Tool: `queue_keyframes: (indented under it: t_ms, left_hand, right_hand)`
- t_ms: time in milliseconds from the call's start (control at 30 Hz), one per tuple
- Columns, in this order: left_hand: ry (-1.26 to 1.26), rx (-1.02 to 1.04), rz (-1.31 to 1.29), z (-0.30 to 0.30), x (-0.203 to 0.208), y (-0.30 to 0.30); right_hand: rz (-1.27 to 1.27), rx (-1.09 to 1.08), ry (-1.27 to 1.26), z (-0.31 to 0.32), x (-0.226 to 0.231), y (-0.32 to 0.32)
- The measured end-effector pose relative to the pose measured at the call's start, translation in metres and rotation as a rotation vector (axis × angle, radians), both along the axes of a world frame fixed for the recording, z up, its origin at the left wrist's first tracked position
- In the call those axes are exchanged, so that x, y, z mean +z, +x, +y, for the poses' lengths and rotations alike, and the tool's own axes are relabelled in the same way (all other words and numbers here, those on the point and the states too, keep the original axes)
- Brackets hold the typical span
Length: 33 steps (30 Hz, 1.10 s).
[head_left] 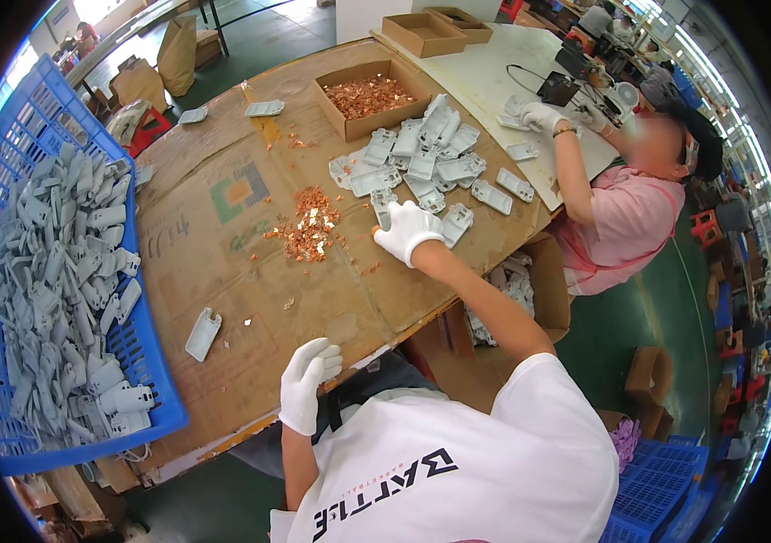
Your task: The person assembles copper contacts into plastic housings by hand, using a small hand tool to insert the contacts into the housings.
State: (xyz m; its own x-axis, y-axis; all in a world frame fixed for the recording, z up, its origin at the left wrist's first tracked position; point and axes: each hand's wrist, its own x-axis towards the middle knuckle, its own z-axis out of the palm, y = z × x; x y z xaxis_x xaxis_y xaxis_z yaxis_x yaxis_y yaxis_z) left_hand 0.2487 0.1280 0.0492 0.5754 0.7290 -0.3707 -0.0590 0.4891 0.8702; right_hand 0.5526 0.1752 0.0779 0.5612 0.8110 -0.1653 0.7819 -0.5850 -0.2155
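My right hand (pixel 409 233), in a white glove, reaches over the table at the near edge of a pile of pale grey plastic casings (pixel 422 161). Its fingers look spread, over the lower end of one casing (pixel 383 200); whether they grip it is hidden. My left hand (pixel 309 384), gloved too, hovers by the table's near edge, fingers loosely bent and nothing visible in them. A heap of small copper-coloured metal pieces (pixel 310 228) lies left of my right hand. One casing (pixel 203 334) rests alone nearer my left hand.
A blue crate (pixel 161 398) full of grey casings stands at the left. Beyond the heap is a cardboard box (pixel 346 125) of copper pieces. A co-worker (pixel 625 204) in pink, with gloved hands, works at the right. An open carton (pixel 550 288) with parts sits below the table's right edge.
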Motion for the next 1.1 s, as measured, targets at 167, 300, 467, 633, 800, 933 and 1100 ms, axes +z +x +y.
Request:
queue_keyframes:
  t_ms: [167, 300, 467, 633, 800, 933, 1100]
  left_hand:
    - [-0.044, 0.065, 0.049, -0.001, 0.001, -0.007]
    - [-0.008, 0.080, 0.080, 0.001, -0.009, -0.016]
    - [-0.009, 0.116, 0.093, 0.005, -0.008, -0.024]
    - [0.053, 0.238, 0.069, 0.014, -0.003, -0.036]
    - [0.305, 0.498, 0.165, 0.039, 0.004, -0.084]
    - [0.485, 0.614, 0.386, 0.066, 0.015, -0.091]
    - [0.461, 0.632, 0.347, 0.070, 0.008, -0.082]
  right_hand:
    - [0.131, -0.009, 0.402, -0.005, 0.002, 0.031]
    - [0.080, -0.122, 0.573, 0.009, 0.010, 0.111]
    - [-0.644, -0.405, 0.411, 0.021, -0.029, 0.253]
    - [-0.734, -0.477, 0.155, 0.020, -0.048, 0.315]
    - [-0.631, -0.120, 0.253, 0.030, -0.016, 0.224]
    - [-0.190, 0.551, 0.541, -0.018, 0.005, 0.140]
    - [-0.287, 0.433, 0.340, -0.067, -0.015, 0.091]
